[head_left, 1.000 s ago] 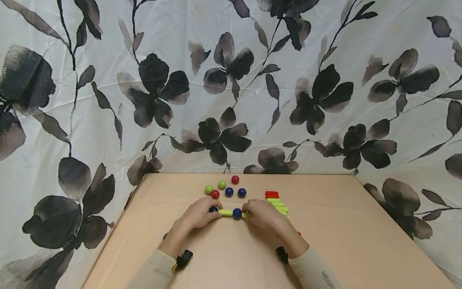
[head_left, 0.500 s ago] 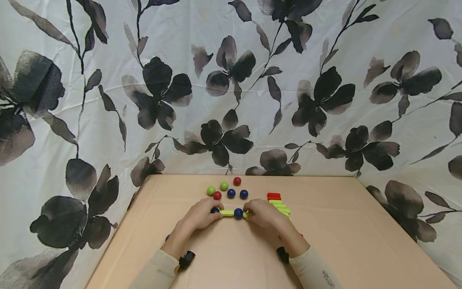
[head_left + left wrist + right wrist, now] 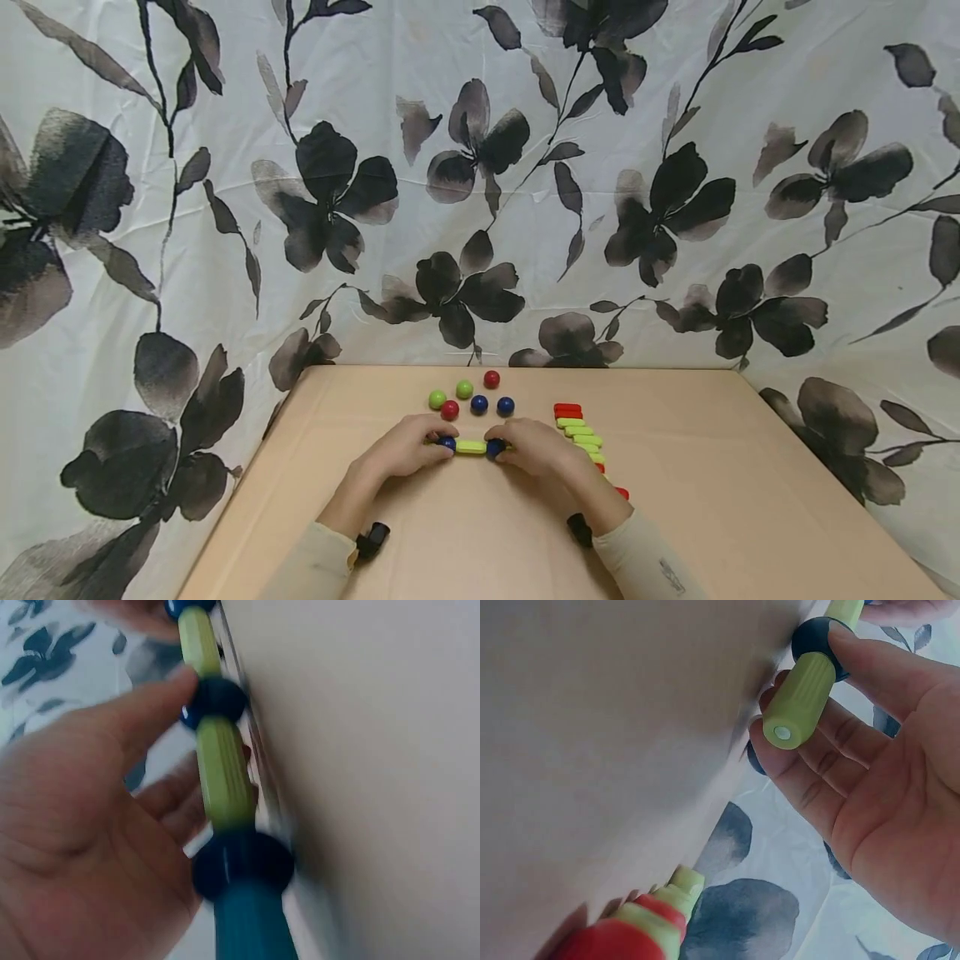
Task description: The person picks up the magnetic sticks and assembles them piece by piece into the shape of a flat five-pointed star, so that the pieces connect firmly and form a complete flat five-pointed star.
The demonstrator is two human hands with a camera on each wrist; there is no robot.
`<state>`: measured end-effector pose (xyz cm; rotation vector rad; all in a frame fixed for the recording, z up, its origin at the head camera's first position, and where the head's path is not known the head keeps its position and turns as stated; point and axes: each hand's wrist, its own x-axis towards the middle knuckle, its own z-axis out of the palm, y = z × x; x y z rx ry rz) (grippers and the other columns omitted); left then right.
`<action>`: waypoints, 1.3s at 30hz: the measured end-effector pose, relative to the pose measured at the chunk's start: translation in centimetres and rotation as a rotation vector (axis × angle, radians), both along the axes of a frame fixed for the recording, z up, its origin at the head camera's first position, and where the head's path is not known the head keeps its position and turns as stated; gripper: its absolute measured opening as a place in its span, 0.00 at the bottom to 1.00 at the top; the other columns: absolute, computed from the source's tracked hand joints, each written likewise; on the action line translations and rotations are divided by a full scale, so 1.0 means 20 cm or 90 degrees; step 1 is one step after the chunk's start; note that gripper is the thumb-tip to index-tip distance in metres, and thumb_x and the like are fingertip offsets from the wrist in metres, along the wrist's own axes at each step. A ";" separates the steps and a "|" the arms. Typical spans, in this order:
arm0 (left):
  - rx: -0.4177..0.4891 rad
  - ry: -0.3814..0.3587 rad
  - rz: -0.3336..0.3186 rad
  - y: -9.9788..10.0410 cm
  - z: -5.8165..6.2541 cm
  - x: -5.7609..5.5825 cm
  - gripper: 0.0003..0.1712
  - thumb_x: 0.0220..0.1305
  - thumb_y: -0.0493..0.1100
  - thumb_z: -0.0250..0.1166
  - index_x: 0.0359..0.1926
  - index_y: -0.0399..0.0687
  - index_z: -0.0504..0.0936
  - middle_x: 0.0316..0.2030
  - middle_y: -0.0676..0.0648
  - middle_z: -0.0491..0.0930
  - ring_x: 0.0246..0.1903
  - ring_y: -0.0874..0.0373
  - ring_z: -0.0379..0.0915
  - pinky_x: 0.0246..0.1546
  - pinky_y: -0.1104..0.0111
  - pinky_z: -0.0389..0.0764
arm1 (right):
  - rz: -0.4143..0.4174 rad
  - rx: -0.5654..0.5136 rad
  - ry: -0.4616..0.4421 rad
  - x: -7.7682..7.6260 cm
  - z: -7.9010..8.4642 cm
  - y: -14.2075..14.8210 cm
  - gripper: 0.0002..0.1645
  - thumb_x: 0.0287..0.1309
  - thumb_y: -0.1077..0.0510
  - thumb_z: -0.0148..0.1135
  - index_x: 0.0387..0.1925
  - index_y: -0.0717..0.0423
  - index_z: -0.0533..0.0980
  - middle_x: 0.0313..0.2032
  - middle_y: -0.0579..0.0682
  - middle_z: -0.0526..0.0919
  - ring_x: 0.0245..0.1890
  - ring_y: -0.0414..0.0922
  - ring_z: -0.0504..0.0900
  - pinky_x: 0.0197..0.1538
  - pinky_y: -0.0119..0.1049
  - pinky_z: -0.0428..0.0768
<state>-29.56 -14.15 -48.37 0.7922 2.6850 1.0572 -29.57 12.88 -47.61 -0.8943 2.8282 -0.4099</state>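
Observation:
In the head view, a row of yellow-green rods and dark blue balls runs between the two hands. My left hand [image 3: 405,446] pinches a blue ball [image 3: 215,701] of the row, thumb on one side. Toward the wrist, a green rod [image 3: 225,774], another blue ball [image 3: 244,864] and a teal-looking rod [image 3: 253,924] extend the row. My right hand [image 3: 536,446] grips the blue ball [image 3: 812,641] at the row's other side, its thumb on it. Beyond that ball a green rod [image 3: 801,705] with a silvery end tip sticks out free, fingers behind it. Between the hands lies a green rod [image 3: 471,447].
Loose balls lie beyond the hands: green [image 3: 437,399], red [image 3: 491,379] and blue [image 3: 506,406]. Red rods [image 3: 567,408] and green rods [image 3: 581,432] line up on the right, partly behind the right forearm. The table [image 3: 712,475] ends at a flowered cloth [image 3: 480,208].
My right hand has shifted left along the row, from the outer green rod onto the blue ball. The left hand keeps its grip. The blue thing beside the left forearm is now hidden.

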 end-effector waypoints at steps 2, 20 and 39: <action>0.030 -0.042 0.003 -0.06 0.02 0.00 0.18 0.70 0.40 0.69 0.58 0.44 0.85 0.51 0.45 0.86 0.49 0.51 0.80 0.51 0.54 0.82 | -0.002 -0.010 -0.011 0.01 0.00 0.02 0.21 0.65 0.51 0.72 0.59 0.45 0.83 0.46 0.40 0.86 0.42 0.38 0.78 0.53 0.38 0.82; 0.054 -0.153 -0.011 -0.26 0.02 0.01 0.09 0.69 0.37 0.69 0.47 0.50 0.91 0.49 0.50 0.85 0.48 0.54 0.77 0.51 0.60 0.76 | -0.025 -0.075 -0.118 0.03 0.01 0.20 0.21 0.65 0.56 0.72 0.59 0.47 0.83 0.51 0.44 0.87 0.47 0.42 0.81 0.59 0.47 0.82; 0.043 -0.135 0.030 -0.21 0.03 0.00 0.09 0.70 0.37 0.67 0.46 0.50 0.91 0.46 0.49 0.82 0.44 0.53 0.73 0.46 0.61 0.74 | 0.001 -0.098 -0.142 0.04 0.03 0.16 0.27 0.65 0.54 0.71 0.65 0.45 0.80 0.53 0.44 0.85 0.46 0.43 0.78 0.51 0.35 0.80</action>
